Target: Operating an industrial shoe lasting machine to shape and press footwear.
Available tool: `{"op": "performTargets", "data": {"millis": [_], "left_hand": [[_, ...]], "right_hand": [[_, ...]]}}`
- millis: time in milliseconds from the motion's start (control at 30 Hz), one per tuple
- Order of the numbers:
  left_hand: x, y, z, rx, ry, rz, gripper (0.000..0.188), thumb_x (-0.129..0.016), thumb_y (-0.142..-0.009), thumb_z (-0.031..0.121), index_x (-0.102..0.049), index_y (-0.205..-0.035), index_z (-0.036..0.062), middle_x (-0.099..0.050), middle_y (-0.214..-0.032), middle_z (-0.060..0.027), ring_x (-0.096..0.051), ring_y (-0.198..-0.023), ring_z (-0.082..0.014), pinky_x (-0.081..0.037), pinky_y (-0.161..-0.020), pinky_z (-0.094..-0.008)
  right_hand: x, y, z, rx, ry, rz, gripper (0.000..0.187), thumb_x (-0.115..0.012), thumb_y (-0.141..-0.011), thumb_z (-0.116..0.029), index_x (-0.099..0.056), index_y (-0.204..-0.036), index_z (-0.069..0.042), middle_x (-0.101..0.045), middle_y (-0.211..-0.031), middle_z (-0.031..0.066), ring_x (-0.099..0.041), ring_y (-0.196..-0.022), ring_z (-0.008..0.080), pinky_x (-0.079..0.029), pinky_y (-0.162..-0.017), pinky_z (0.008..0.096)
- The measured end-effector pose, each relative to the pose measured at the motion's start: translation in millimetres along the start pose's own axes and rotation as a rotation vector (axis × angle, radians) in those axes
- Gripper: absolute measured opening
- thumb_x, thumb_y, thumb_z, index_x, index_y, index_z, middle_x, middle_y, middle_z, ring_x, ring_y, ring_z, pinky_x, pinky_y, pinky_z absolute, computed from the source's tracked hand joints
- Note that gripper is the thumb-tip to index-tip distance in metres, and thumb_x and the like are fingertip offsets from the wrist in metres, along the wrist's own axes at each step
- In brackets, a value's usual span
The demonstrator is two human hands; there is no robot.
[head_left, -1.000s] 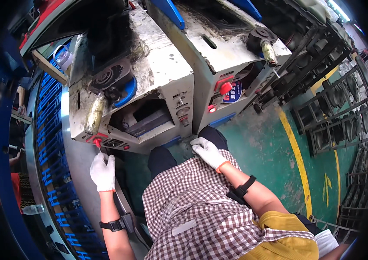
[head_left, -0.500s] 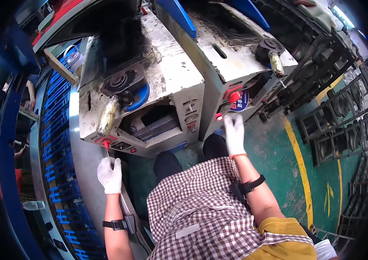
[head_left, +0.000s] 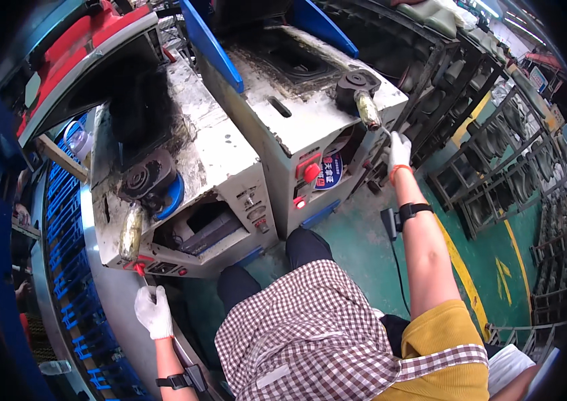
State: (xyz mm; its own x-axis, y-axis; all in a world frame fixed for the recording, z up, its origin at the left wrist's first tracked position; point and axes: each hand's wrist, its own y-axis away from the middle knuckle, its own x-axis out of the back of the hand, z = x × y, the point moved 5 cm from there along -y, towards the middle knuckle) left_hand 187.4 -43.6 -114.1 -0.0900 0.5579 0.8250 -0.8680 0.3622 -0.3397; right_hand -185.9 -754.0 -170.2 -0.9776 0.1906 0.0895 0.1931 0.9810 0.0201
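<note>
My left hand (head_left: 154, 312), in a white glove, is closed at the end of a thin metal rod (head_left: 144, 278) below a red knob (head_left: 139, 267) on the left machine (head_left: 230, 154). Above that knob leans a handle wrapped in gold tape (head_left: 131, 230). My right hand (head_left: 399, 148), also gloved, reaches out to the right machine (head_left: 323, 100). Its fingers look bent together by the tip below a second taped handle (head_left: 367, 110); what lies in them is hidden. A red push button (head_left: 311, 172) and a lit red button (head_left: 299, 202) sit on the right machine's front.
Blue slatted racking (head_left: 73, 267) runs along the left, beside a metal ledge (head_left: 113, 294). Dark metal racks (head_left: 490, 160) holding several shoe-shaped parts stand on the right. Yellow lines (head_left: 464, 274) cross the green floor (head_left: 350, 247). A cable (head_left: 398, 271) hangs by my right arm.
My right hand has moved from beside the lit red button out to the right machine's taped handle. My left hand stays by the red knob. The view has shifted toward the right.
</note>
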Motion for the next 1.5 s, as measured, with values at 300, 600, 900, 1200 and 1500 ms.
{"op": "performTargets", "data": {"millis": [300,600,900,1200,1500], "left_hand": [[42.8,12.6,-2.7,-0.003,-0.218,0.094,0.024,-0.073,-0.087,0.028,-0.066,-0.076,0.009,-0.063,-0.076,-0.0153,-0.064,-0.075,-0.037,-0.051,-0.069,-0.048],[36.7,14.5,3.8,0.006,-0.099,0.044,0.022,-0.069,-0.088,0.03,-0.07,-0.081,0.0092,-0.068,-0.082,-0.0148,-0.068,-0.079,-0.0363,-0.054,-0.072,-0.0481],[19.8,2.0,2.1,-0.022,-0.062,-0.014,0.028,-0.066,-0.091,0.032,-0.067,-0.08,0.0065,-0.067,-0.082,-0.0169,-0.066,-0.081,-0.0383,-0.051,-0.074,-0.0505],[18.9,-2.6,1.8,-0.009,-0.022,-0.063,0.033,-0.059,-0.097,0.034,-0.067,-0.084,0.0045,-0.067,-0.089,-0.0187,-0.064,-0.091,-0.0387,-0.05,-0.084,-0.0502],[15.7,-0.8,5.2,-0.025,0.006,0.002,0.027,-0.062,-0.094,0.031,-0.072,-0.087,0.006,-0.069,-0.087,-0.0174,-0.067,-0.086,-0.0385,-0.052,-0.078,-0.05]], "right_hand": [[-73.9,14.4,4.0,-0.249,-0.059,-0.448,0.029,-0.072,-0.092,-0.037,-0.07,-0.105,-0.011,-0.062,-0.091,0.0005,-0.057,-0.078,0.0153,-0.047,-0.065,0.0322],[-32.6,-44.6,55.9,-0.222,-0.258,-0.425,0.03,-0.062,-0.102,-0.043,-0.07,-0.121,-0.02,-0.051,-0.076,-0.0118,-0.035,-0.057,0.0004,-0.029,-0.049,0.021],[-52.0,31.0,161.7,-0.581,-0.412,-0.768,0.037,-0.057,-0.103,-0.034,-0.061,-0.132,-0.011,-0.066,-0.096,-0.0003,-0.061,-0.072,0.0093,-0.051,-0.063,0.025],[-70.3,346.3,65.3,-0.293,0.178,-1.25,0.016,-0.057,-0.103,-0.027,-0.056,-0.103,-0.011,-0.062,-0.074,0.0048,-0.061,-0.054,0.0144,-0.05,-0.046,0.028],[-101.0,446.5,36.9,-0.018,0.114,-1.468,0.006,-0.056,-0.101,-0.01,-0.058,-0.101,-0.005,-0.06,-0.075,0.003,-0.055,-0.057,0.0113,-0.047,-0.054,0.0255]]}}
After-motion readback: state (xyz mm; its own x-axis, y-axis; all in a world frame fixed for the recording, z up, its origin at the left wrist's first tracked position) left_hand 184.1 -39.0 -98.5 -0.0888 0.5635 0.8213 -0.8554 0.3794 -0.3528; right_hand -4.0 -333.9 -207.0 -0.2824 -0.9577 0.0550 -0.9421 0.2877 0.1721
